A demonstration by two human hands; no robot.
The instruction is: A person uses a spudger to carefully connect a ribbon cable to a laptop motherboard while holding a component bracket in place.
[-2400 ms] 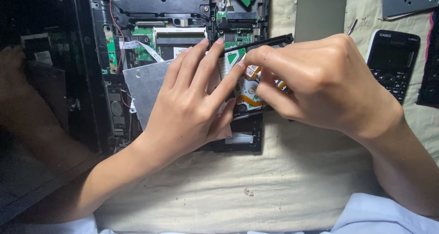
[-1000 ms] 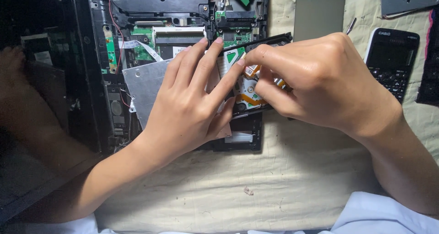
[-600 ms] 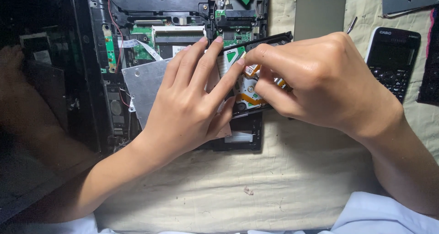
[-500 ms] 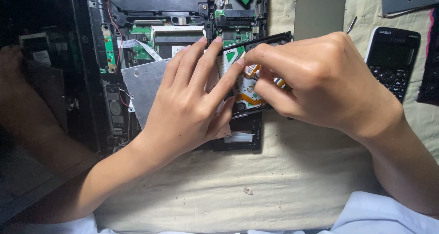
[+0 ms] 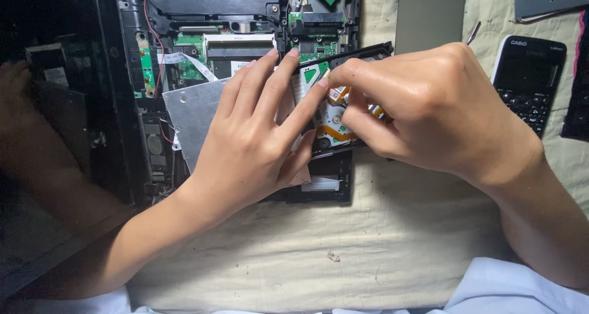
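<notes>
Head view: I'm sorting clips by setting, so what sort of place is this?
Probably a home or hobby repair bench: an opened laptop with bare circuit boards, a cloth spread as a work surface, and a calculator beside it.

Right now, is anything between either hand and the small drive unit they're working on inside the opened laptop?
Nothing visible. The left hand lies flat on the drive unit, and the right hand pinches at its top edge beside the left fingertips. Both hands touch it directly; the opened laptop lies around it.
</notes>
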